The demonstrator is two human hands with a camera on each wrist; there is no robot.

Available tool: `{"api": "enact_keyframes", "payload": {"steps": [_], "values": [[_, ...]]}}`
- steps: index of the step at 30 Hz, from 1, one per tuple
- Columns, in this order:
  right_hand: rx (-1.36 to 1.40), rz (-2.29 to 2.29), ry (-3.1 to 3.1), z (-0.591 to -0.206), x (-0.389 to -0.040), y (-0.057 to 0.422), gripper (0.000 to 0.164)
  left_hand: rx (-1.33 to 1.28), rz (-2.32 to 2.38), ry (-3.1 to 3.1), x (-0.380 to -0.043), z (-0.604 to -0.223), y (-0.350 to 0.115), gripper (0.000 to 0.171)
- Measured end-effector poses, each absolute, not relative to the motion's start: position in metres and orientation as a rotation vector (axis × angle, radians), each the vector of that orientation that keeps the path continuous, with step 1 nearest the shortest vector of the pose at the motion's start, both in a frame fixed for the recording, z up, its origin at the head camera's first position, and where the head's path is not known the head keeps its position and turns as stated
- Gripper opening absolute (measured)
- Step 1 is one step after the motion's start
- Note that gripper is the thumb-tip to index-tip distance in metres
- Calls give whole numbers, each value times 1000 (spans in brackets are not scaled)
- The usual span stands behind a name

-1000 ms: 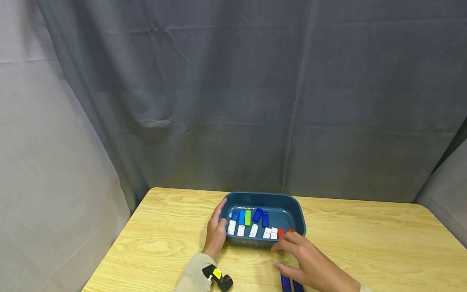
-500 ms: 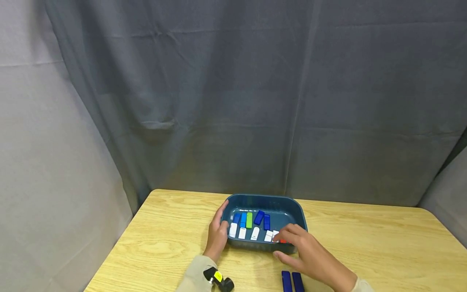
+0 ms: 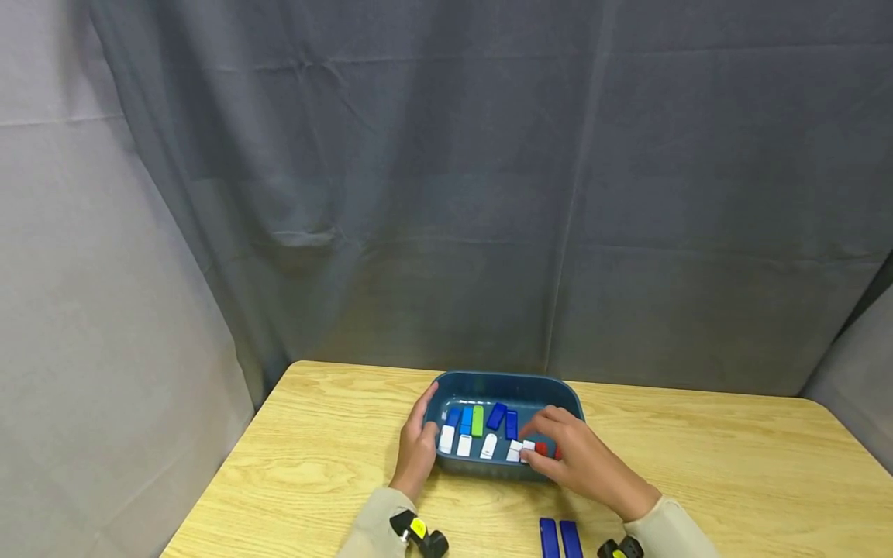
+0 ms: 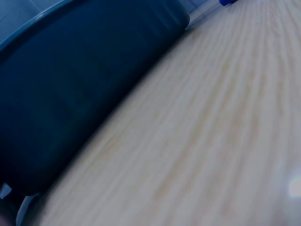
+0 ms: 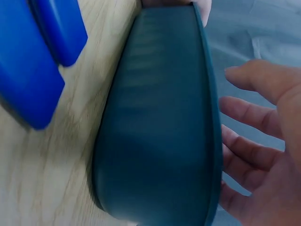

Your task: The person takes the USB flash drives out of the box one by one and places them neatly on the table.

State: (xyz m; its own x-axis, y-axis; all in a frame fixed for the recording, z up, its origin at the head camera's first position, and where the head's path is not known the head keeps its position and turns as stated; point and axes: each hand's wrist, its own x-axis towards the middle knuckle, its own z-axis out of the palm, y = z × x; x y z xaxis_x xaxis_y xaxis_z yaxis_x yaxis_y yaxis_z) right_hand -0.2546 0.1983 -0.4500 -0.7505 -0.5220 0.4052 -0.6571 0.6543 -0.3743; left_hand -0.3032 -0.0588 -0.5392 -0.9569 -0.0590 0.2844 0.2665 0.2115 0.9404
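Note:
A dark teal plastic basin (image 3: pixel 474 467) stands on the table, holding small flat oblong pieces. My left hand (image 3: pixel 415 446) grips its left side, thumb at the rim and fingers along the outer wall. Over the front right of the basin, my right hand (image 3: pixel 568 449) reaches in, thumb and index finger spread apart. Its fingertips are right by a white piece (image 3: pixel 528 446) and a red piece (image 3: pixel 541 449). In the right wrist view, the right fingers (image 5: pixel 249 110) pass over the rim, their tips partly hidden behind the basin wall (image 5: pixel 160 117).
Two long dark blue pieces (image 3: pixel 549 537) lie on the wooden table (image 3: pixel 300 457) in front of the basin. Inside it are several white pieces, a green piece (image 3: pixel 477 421) and several blue ones (image 3: pixel 512 425). A grey curtain (image 3: pixel 418 194) hangs behind the table.
My right hand has moved from the basin's front edge up and inward over the white and red pieces. The left hand keeps its hold on the basin.

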Motion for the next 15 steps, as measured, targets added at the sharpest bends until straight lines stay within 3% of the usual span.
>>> {"api": "enact_keyframes", "payload": {"steps": [15], "values": [[932, 757, -2744, -460, -283, 197, 17, -200, -1825, -2226, -304, -540, -58, 64]]}}
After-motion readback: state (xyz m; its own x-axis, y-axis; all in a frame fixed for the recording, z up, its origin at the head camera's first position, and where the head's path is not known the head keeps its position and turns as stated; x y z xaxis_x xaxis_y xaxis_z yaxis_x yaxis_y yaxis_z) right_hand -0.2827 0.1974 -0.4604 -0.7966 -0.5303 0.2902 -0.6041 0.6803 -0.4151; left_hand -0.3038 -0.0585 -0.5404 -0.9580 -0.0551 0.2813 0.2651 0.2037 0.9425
